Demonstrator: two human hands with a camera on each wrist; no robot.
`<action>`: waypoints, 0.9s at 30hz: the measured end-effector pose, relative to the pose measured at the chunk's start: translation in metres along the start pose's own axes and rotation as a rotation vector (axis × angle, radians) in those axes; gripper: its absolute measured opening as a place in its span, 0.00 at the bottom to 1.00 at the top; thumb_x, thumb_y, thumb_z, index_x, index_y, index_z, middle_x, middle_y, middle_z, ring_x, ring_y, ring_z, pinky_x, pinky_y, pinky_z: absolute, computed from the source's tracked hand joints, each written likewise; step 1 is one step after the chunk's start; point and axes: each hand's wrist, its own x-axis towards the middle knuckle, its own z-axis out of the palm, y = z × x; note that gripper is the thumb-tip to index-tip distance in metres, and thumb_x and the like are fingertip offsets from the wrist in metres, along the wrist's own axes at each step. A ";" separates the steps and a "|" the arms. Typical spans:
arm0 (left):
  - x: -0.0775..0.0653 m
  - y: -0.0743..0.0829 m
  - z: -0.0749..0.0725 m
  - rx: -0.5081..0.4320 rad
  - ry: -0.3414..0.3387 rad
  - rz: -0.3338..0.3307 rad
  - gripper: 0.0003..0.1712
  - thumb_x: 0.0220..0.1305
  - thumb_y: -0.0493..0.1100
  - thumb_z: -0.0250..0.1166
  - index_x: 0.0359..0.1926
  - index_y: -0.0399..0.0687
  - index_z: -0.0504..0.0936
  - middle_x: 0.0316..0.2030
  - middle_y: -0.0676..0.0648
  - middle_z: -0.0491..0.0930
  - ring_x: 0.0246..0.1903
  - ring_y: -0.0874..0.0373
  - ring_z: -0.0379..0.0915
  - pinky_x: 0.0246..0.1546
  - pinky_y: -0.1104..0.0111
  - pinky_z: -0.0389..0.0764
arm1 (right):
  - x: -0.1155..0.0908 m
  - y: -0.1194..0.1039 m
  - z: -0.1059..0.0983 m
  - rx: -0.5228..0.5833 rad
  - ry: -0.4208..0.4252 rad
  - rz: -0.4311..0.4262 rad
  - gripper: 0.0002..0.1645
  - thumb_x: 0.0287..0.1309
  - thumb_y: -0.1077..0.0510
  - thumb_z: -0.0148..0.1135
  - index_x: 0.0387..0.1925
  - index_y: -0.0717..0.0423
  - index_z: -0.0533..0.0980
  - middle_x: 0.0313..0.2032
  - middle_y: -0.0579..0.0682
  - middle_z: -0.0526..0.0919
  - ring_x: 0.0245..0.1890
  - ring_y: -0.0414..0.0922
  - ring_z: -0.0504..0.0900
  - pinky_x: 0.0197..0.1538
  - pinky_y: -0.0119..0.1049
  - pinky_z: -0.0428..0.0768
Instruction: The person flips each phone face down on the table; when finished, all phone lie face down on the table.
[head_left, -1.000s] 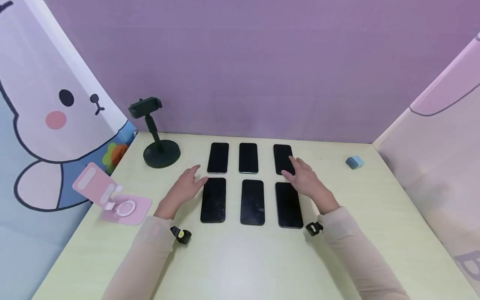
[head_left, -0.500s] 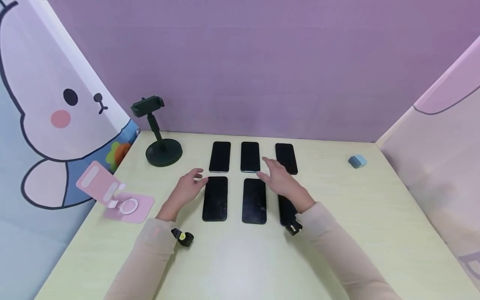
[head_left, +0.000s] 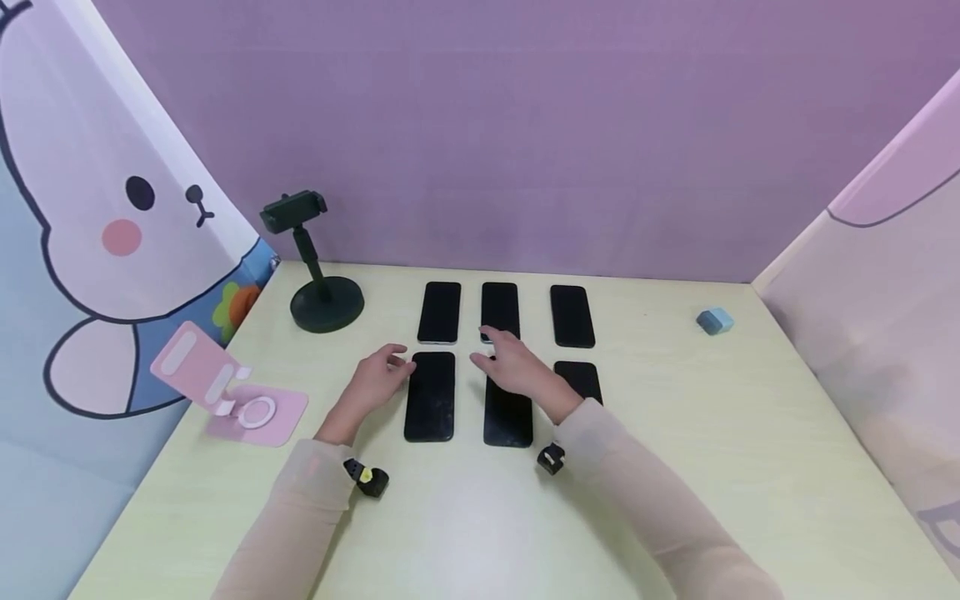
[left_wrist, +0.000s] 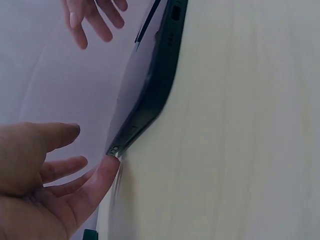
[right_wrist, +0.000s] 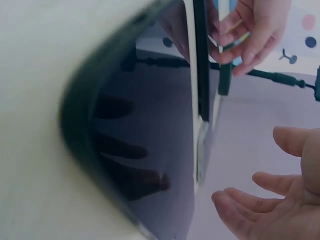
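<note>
Dark-screened phones lie flat on the pale table in two rows of three. My left hand [head_left: 377,379] rests beside the front left phone [head_left: 430,397], fingers loosely bent; in the left wrist view a fingertip [left_wrist: 109,165] is at the corner of a phone [left_wrist: 159,75], and contact is hard to tell. Over the front middle phone [head_left: 508,421] hovers my right hand [head_left: 512,365], its fingers reaching to the near end of the back middle phone [head_left: 500,305]. In the right wrist view, that hand [right_wrist: 275,195] holds nothing, with a phone screen [right_wrist: 150,135] below reflecting fingers.
A black phone stand [head_left: 327,305] with a round base stands at the back left. In front of it sits a pink folding stand [head_left: 255,429]. A small blue block [head_left: 715,321] lies far right. The back right phone [head_left: 572,317] and front right phone [head_left: 579,381] flank my right forearm.
My right hand has moved left, from the right column of phones across to the middle column. The left hand stays by the front left phone, and the phones have not visibly moved.
</note>
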 end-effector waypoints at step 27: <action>0.000 0.001 0.004 -0.057 -0.016 -0.015 0.21 0.59 0.32 0.67 0.54 0.30 0.77 0.42 0.36 0.80 0.32 0.50 0.81 0.33 0.65 0.82 | 0.026 -0.023 0.046 0.335 -0.035 0.172 0.27 0.59 0.70 0.63 0.61 0.62 0.72 0.50 0.59 0.77 0.33 0.45 0.83 0.37 0.33 0.81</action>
